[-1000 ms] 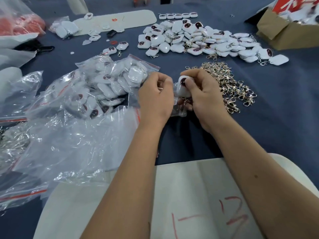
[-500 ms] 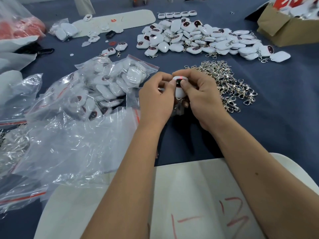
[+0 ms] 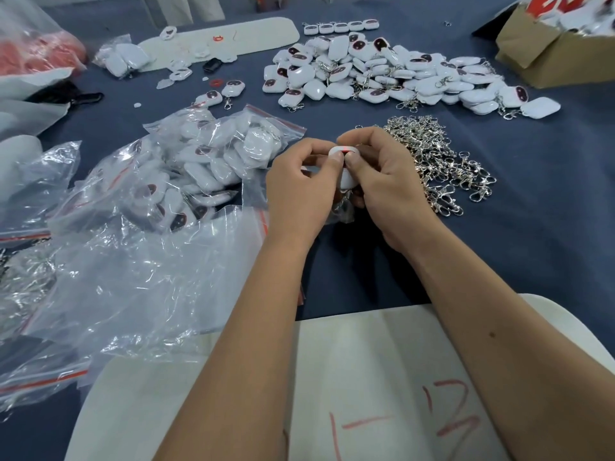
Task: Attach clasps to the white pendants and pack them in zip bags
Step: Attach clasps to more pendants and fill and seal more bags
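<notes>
We have a single view, worn on the person's head, so we look forward and steeply down over both forearms onto the table (image 3: 532, 247). The left hand (image 3: 299, 194) and right hand (image 3: 386, 188) meet near the centre of the frame, close to the lens. The wide angle bends the table's far edge and takes in the cardboard box (image 3: 545, 58) at upper right and the zip bags (image 3: 139, 281) at left. No second view overlaps it.
</notes>
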Demonstrator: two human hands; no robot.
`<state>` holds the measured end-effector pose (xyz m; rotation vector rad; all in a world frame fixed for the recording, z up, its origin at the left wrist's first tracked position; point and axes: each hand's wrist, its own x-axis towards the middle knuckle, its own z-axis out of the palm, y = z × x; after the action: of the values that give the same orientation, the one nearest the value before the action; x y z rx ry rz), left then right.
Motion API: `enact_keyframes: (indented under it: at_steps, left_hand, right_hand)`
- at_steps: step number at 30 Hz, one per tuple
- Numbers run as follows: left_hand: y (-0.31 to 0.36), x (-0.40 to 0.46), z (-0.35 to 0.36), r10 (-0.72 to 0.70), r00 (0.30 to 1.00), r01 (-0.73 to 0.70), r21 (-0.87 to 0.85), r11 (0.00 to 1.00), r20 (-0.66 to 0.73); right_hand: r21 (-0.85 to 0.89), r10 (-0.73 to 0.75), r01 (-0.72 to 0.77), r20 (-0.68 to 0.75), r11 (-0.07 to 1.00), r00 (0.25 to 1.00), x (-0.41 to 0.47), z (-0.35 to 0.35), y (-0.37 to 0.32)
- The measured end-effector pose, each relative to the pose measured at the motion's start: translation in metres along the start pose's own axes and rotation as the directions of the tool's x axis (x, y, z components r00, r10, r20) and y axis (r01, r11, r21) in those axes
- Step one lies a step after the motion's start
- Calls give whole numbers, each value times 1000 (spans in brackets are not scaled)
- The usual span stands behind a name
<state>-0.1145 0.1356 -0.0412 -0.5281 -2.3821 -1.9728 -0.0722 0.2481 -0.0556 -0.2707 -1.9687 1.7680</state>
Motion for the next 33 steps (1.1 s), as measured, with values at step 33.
enact_keyframes:
  at_steps: [33]
  left_hand:
    - [-10, 5, 3, -32, 988, 53, 138, 989, -152]
  right_hand:
    - [179, 85, -44, -229, 983, 970, 2, -7, -2]
